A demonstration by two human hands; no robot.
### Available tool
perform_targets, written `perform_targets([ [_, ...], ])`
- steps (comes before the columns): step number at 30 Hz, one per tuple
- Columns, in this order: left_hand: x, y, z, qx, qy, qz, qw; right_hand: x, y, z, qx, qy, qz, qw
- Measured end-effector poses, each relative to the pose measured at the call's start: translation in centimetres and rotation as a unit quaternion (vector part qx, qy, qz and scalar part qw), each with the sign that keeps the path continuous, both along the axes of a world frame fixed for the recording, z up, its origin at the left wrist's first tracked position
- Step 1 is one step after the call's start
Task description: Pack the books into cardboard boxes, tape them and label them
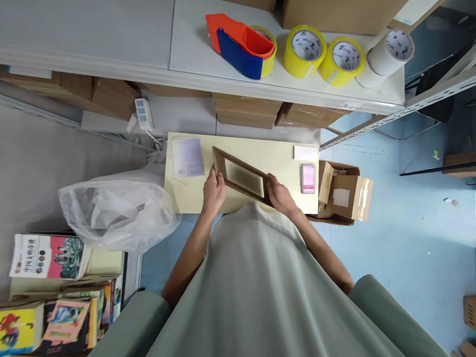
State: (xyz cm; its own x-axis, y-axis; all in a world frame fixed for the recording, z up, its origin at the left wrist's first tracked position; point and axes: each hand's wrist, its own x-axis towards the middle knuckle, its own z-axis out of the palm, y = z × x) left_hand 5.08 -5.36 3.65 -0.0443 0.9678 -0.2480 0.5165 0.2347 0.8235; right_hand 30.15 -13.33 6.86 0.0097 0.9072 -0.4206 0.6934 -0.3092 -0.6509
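Between my hands is a flattish brown cardboard box [241, 161], open through the middle so the tabletop shows inside it. It tilts down to the right above a pale yellow table [236, 139]. My left hand [214, 191] grips its left end, and my right hand [281, 196] grips the right end. A pale purple book or booklet [187, 157] lies on the table beyond my left hand. To the right of my right hand lie a phone [308, 178] with a pink screen and a small white box-like item [305, 153].
A shelf [188, 49] above the table bears a red and blue tape dispenser [236, 44] and tape rolls [304, 44]. Left stand a clear plastic bag [117, 215] and stacked books [48, 258]. At right is an open carton [344, 221] with boxes inside; a power strip [143, 114] sits behind.
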Motion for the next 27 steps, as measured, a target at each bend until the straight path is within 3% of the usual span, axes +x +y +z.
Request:
perform_targets([
  [7, 0.2, -0.8, 2.2, -0.077, 0.024, -0.093, 0.992, 4.6, 2.2, -1.1, 0.062, 0.035, -0.152, 0.986],
  [12, -0.4, -0.2, 2.2, -0.059, -0.090, -0.063, 0.992, 6.2, 1.3, -0.3, 0.044, 0.199, -0.194, 0.960],
  [15, -1.9, 1.6, 1.6, -0.113, -0.193, -0.029, 0.974, 7.9, 0.3, -0.4, 0.003, 0.277, -0.251, 0.928],
  [20, -3.5, 4.6, 0.9, -0.257, -0.305, -0.100, 0.911, 9.4, 0.1, -1.8, -0.060, 0.383, -0.246, 0.888],
  [27, -4.1, 5.1, 0.4, -0.274, -0.313, -0.140, 0.899, 8.9, 0.3, -2.6, -0.061, 0.424, -0.263, 0.864],
])
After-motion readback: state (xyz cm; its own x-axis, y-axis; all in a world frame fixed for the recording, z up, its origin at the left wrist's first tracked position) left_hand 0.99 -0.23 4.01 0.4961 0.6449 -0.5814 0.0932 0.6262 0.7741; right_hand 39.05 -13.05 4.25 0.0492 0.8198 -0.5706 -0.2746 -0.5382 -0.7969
